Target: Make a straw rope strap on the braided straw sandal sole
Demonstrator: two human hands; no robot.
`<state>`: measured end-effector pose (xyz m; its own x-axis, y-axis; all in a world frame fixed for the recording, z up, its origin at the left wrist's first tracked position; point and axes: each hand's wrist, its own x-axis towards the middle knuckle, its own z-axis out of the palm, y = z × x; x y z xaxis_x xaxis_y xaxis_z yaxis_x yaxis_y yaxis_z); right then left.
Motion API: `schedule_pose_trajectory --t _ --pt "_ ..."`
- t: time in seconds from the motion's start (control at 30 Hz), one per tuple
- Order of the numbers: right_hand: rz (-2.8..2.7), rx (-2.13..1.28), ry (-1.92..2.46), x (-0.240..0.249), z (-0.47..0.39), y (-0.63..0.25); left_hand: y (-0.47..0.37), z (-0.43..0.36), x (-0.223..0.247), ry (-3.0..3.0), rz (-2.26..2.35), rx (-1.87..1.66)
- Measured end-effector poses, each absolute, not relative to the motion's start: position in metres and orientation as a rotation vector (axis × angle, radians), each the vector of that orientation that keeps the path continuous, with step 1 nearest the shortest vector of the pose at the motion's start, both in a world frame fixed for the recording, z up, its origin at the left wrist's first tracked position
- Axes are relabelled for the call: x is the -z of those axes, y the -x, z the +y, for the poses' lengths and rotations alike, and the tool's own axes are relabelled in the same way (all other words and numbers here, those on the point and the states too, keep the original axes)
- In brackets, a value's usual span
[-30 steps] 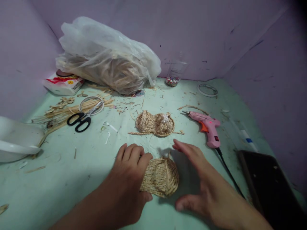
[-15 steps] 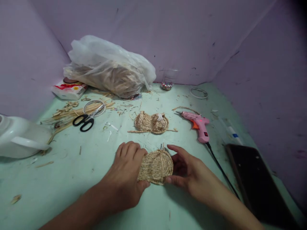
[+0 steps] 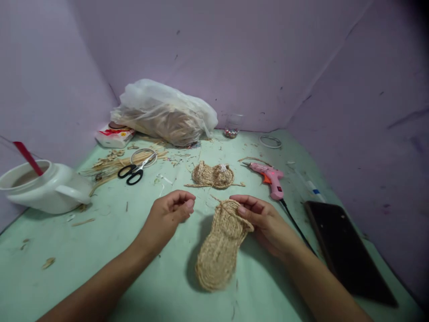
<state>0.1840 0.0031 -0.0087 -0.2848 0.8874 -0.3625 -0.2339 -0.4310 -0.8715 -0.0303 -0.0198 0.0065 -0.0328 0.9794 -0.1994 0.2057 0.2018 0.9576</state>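
Note:
My right hand [image 3: 259, 217] grips a woven straw slipper [image 3: 221, 250] by its far end, thumb on top and fingers behind. The slipper is tilted above the table, its rounded near end pointing towards me and a short loose strand at its far end. To its left, my left hand [image 3: 176, 209] is off the slipper, fingers curled towards the thumb, with nothing visible in them. Beyond both hands lies a second straw slipper [image 3: 212, 175] with a cluster of white beads [image 3: 221, 168] and a straw cord along its near side.
A pink glue gun [image 3: 272, 178], its light on, lies right of the second slipper. Near it is a dark phone [image 3: 348, 255]. Scissors [image 3: 136, 172], dry straw, a white pot [image 3: 63, 188], a plastic bag [image 3: 164, 116] and a bead jar [image 3: 232, 129] stand around.
My left hand has let go of the slipper and moved left. My right hand has taken hold of its far end, lifted it and turned it so the other end points towards me.

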Motion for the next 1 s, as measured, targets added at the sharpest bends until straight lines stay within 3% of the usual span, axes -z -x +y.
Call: schedule_pose_trajectory --t 0.1,0.33,0.7,0.9,1.0 --pt "-0.918 -1.824 1.145 0.012 0.002 -0.181 0.03 -0.019 0.002 -1.145 1.464 -1.001" --pt "-0.97 -1.763 1.138 0.015 -0.001 -0.17 0.021 -0.029 0.005 -1.739 1.415 -1.035" --pt "-1.204 -1.784 1.174 0.009 -0.006 -0.168 0.013 -0.025 0.019 -1.619 1.469 -0.818" --pt "-1.783 -1.206 1.449 0.013 -0.005 -0.187 0.016 -0.026 0.028 -1.548 1.466 -0.92" --pt "-1.949 -1.2 1.505 0.013 -0.005 -0.193 0.019 -0.026 0.03 -1.481 1.513 -0.944"
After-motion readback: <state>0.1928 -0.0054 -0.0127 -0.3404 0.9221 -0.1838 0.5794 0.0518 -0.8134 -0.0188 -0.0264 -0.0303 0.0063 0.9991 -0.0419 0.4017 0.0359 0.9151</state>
